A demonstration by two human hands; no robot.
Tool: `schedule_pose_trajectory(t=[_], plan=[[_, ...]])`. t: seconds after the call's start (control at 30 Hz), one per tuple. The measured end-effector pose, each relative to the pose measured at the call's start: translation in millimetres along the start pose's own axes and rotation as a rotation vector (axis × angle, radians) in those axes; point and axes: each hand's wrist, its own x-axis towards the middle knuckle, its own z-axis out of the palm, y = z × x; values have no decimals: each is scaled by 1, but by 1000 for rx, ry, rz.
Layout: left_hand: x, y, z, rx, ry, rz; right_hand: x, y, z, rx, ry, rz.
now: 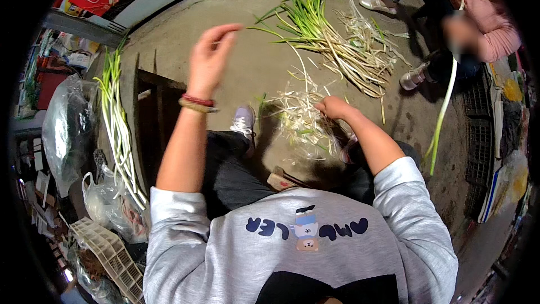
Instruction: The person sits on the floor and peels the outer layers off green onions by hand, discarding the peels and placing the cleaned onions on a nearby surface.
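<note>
My left hand (pixel 213 57), blurred, is raised over the concrete floor with its fingers bent. Its fingertips are close to the green tip of a long scallion (pixel 300 57); whether they touch it is unclear. That scallion curves down toward my right hand (pixel 335 107), whose fingers are pinched low over a heap of dry scallion peelings (pixel 297 112). Its lower end seems to sit in those fingers, partly hidden among the skins. Beyond the heap lies a large bunch of unpeeled scallions (pixel 333 44), green leaves pointing away and to the left.
Cleaned scallions (pixel 116 131) lie on my left near plastic bags (pixel 65 131) and a plastic crate (pixel 107 257). At upper right a person (pixel 485 12) holds a scallion (pixel 447 105) beside more peelings (pixel 363 29). Dark crates (pixel 479 139) line the right side.
</note>
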Motion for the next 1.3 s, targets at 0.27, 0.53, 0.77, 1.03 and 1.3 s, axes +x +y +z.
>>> schedule_pose_trajectory(t=[0.27, 0.53, 0.77, 1.03, 1.3], plan=[[3, -12, 45, -235, -144, -130, 58, 95, 51, 508, 280, 104], [8, -6, 30, -230, -92, -232, 152, 73, 61, 1361, 192, 294], [5, -12, 10, -130, -141, -309, 234, 62, 70, 1381, -49, 605], [4, -27, 12, -91, -227, -316, 216, 26, 56, 1422, 215, 300], [1, -44, 37, -100, -291, -297, 87, -50, -30, 1425, -86, 55]])
